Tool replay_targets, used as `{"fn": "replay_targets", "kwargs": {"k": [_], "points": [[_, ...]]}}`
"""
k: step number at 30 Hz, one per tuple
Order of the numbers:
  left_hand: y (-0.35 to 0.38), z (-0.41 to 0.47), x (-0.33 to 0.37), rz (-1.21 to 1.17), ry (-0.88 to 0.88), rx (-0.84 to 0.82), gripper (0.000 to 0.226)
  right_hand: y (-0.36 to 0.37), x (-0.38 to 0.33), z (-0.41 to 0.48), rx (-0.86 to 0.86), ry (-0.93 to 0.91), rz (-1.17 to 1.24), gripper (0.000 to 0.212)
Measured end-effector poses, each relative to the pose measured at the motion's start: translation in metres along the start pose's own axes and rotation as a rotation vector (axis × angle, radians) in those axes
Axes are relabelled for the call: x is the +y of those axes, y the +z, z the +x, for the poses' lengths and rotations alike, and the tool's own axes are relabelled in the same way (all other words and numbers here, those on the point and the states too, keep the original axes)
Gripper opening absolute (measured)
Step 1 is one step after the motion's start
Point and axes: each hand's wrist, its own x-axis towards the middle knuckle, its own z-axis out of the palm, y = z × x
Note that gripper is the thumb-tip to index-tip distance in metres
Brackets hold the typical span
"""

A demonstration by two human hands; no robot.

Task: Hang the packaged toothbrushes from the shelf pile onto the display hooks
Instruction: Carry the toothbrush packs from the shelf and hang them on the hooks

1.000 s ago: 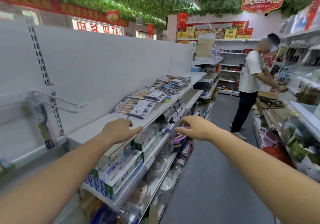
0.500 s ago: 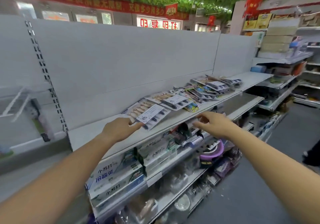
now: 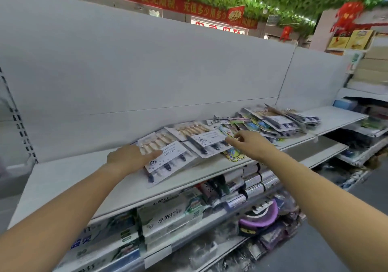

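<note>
A white shelf (image 3: 69, 177) carries a loose pile of packaged toothbrushes (image 3: 273, 122) spread along its back edge, from near the middle toward the right end. The nearest pack (image 3: 170, 160) lies flat at the left end of the pile, its lower corner reaching almost to the shelf's front edge; a second pack (image 3: 204, 140) lies just beside it to the right, overlapping the rest.

The left hand (image 3: 128, 158) rests palm down on the shelf at the left edge of the nearest pack, its grip loosely spread, fingers lying over the pack's upper left part and touching it without closing around it. The right hand (image 3: 249, 143) hovers over the right corner of the second pack, fingers parted and pointing toward the pile; whether the fingertips touch the packaging cannot be told.

Under the front edge of the shelf, a lower tier holds toothpaste boxes (image 3: 168, 219) stacked on their sides, with darker boxed goods (image 3: 252, 185) to their right. Below those a purple round item (image 3: 260, 219) sits among blurred wrapped goods.
</note>
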Motion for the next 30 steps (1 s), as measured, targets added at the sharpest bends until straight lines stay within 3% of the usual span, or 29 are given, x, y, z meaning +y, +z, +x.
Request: {"fn": "replay_targets", "kwargs": {"k": [6, 8, 10, 17, 20, 22, 25, 30], "points": [[0.000, 0.007, 0.012, 0.093, -0.131, -0.123, 0.143, 0.006, 0.001, 0.066, -0.140, 0.020, -0.081, 0.096], [-0.003, 0.007, 0.016, 0.112, -0.167, -0.134, 0.145, 0.011, 0.000, 0.082, -0.202, 0.005, -0.116, 0.087], [-0.004, 0.005, 0.021, 0.146, -0.225, -0.152, 0.142, 0.014, 0.003, 0.094, -0.239, -0.004, -0.144, 0.068], [0.000, -0.008, 0.049, 0.150, -0.417, -0.211, 0.127, 0.010, 0.009, 0.119, -0.363, -0.028, -0.154, 0.084], [0.001, -0.007, 0.059, 0.017, -0.483, -0.201, 0.135, 0.007, 0.015, 0.124, -0.418, -0.029, -0.100, 0.104], [0.001, -0.006, 0.065, -0.110, -0.489, -0.178, 0.126, 0.005, 0.022, 0.127, -0.452, 0.000, 0.015, 0.111], [0.004, -0.007, 0.075, -0.184, -0.470, -0.148, 0.093, -0.002, 0.033, 0.132, -0.436, 0.033, 0.236, 0.097], [0.001, -0.011, 0.074, -0.209, -0.478, -0.124, 0.089, -0.010, 0.050, 0.141, -0.393, 0.085, 0.505, 0.069]]}}
